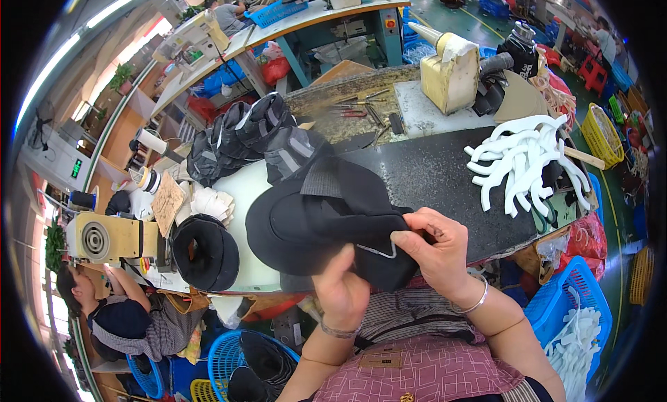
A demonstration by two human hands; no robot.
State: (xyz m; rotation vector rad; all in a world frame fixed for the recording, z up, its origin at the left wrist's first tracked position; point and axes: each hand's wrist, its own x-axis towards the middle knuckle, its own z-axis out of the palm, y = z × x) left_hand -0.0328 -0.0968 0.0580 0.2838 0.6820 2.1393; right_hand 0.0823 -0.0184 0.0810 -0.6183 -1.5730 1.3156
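Note:
Both of my hands are on a black fabric shoe upper (299,221), held above the work table with its rounded part to the left. My right hand (438,245) pinches its right edge between thumb and fingers. From below, my left hand (342,291) supports the near edge, thumb raised and other fingers partly hidden by the fabric. A thin white edge (379,252) shows along the fold between my hands. Just beyond lies a heap of dark grey shoe uppers (243,134). Left of the held piece sits a stack of black fabric pieces (205,252).
White curved foam strips (524,162) lie piled on the black tabletop (431,173). Behind stand a cream container (450,75), a dark bottle (521,47) and scattered hand tools (368,113). Blue baskets (580,284) flank me below. Another person (139,318) works at the left.

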